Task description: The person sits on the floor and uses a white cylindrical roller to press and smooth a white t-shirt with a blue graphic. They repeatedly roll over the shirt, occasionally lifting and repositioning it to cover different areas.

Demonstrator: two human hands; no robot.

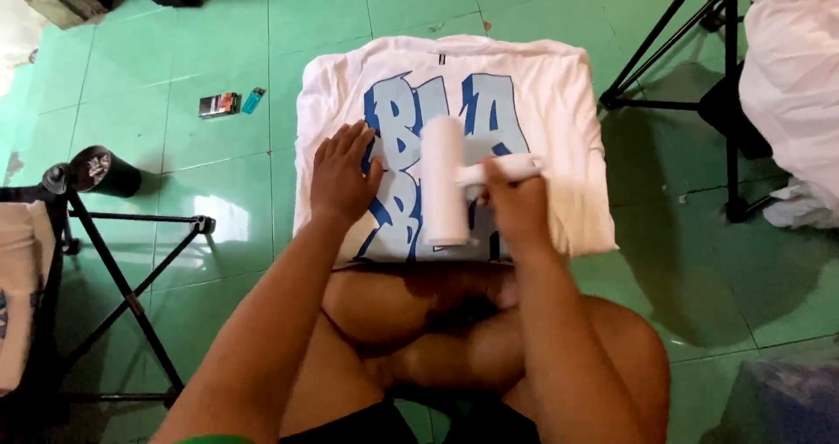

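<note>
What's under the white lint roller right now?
The white lint roller, held in the right hand, lies on the folded white T-shirt's blue lettering print. The left hand presses the shirt flat. The print beneath the roller is hidden, and so is the green tiled floor under the shirt.

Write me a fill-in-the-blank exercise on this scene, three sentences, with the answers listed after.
1. The right hand grips the handle of a white ____ over the shirt.
2. The left hand lies flat on the folded white T-shirt, whose print is ____ in colour.
3. The T-shirt lies on a floor of ____ tiles, and a small lighter rests to its left.

Missing words: lint roller; blue; green
</note>
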